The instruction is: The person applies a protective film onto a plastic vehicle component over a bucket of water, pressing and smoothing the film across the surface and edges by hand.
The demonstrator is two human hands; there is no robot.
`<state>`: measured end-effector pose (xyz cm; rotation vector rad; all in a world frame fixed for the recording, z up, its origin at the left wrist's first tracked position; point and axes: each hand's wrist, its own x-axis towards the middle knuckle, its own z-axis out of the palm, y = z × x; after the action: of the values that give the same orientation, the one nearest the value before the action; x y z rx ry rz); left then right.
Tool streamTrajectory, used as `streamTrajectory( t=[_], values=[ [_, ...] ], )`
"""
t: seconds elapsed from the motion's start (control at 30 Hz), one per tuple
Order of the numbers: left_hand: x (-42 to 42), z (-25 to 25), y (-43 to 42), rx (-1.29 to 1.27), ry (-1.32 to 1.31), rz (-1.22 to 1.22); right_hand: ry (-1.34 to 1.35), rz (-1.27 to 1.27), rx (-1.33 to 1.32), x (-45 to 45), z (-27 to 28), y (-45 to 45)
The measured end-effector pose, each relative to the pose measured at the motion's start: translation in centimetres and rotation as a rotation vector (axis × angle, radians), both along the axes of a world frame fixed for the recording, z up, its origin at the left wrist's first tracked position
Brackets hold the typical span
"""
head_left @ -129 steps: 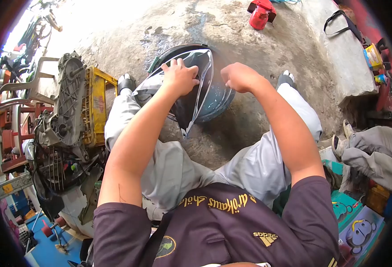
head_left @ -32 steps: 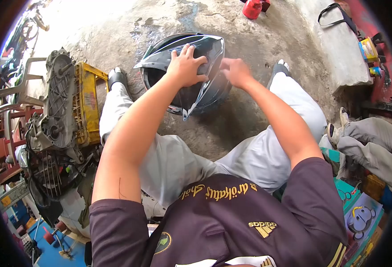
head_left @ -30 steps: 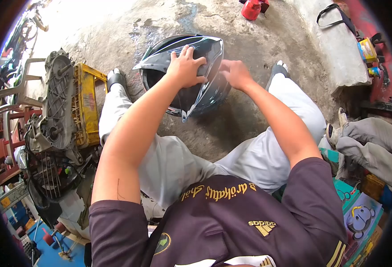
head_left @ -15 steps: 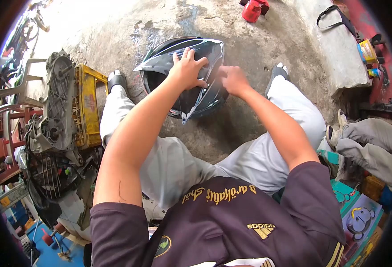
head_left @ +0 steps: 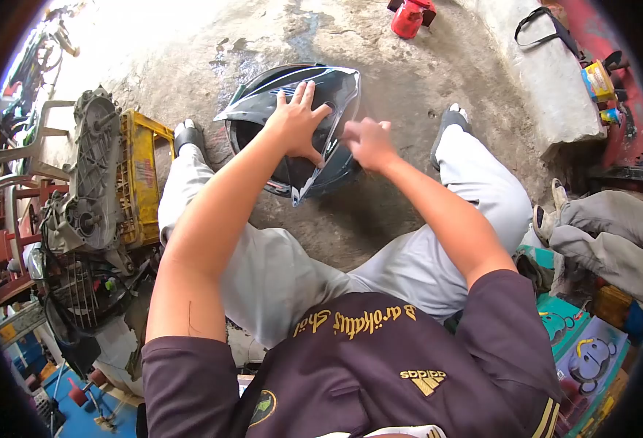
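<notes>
On the ground between the feet sits a glossy dark shell with pointed corners, pale line graphics and a dark hollow on its left; I cannot tell its exact kind. My left hand lies on top of it, fingers spread and thumb toward the lower edge. Beside the shell's right edge is my right hand, its fingers curled in and somewhat blurred. Whatever those fingers hold, if anything, is hidden.
To the left stand a yellow crate and a metal engine casing. A red container is on the ground ahead. A concrete ledge runs along the right, near another person's trouser legs. Coloured boxes lie at lower right.
My right hand has shifted a little left and toward me along the shell's right edge. My left hand stays spread on the shell, and the whole view has moved slightly.
</notes>
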<state>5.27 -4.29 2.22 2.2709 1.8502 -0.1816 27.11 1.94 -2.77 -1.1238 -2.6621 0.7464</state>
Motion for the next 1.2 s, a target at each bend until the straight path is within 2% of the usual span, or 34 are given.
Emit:
streamTrajectory(
  t=[0.13,0.2,0.3,0.43,0.5,0.8,0.97,1.03,1.1,1.17,1.2],
  values=[
    [0.2,0.2,-0.1,-0.024,0.003,0.009,0.119,-0.118,-0.036,0.0,-0.3,0.7],
    [0.2,0.1,-0.1,-0.027,0.005,0.010,0.036,-0.021,-0.028,-0.1,-0.6,0.3],
    [0.3,0.1,0.1,-0.012,0.018,0.015,0.067,0.023,-0.042,0.1,-0.4,0.8],
    [0.4,0.0,-0.2,-0.019,0.038,0.024,0.003,0.002,-0.127,0.1,-0.3,0.7],
    [0.6,0.1,0.0,-0.005,0.040,0.028,0.047,0.049,0.014,0.1,-1.2,-0.3],
    [0.5,0.1,-0.2,-0.025,0.020,-0.009,0.086,-0.118,0.060,-0.1,-1.3,0.8],
    [0.5,0.1,-0.2,-0.030,0.020,0.001,0.091,0.038,0.127,0.2,-1.0,0.8],
    [0.6,0.1,-0.2,-0.029,0.015,0.010,0.102,-0.103,0.089,0.3,-1.2,1.5],
    [0.6,0.3,-0.2,-0.024,0.022,0.011,0.105,-0.090,0.100,0.4,-1.5,0.9],
    [0.5,0.5,-0.2,-0.028,0.029,0.007,0.121,0.074,0.131,0.1,-1.4,-0.1],
    [0.6,0.5,-0.2,-0.033,0.030,0.005,0.121,0.073,0.158,0.1,-1.2,0.0]
  ],
)
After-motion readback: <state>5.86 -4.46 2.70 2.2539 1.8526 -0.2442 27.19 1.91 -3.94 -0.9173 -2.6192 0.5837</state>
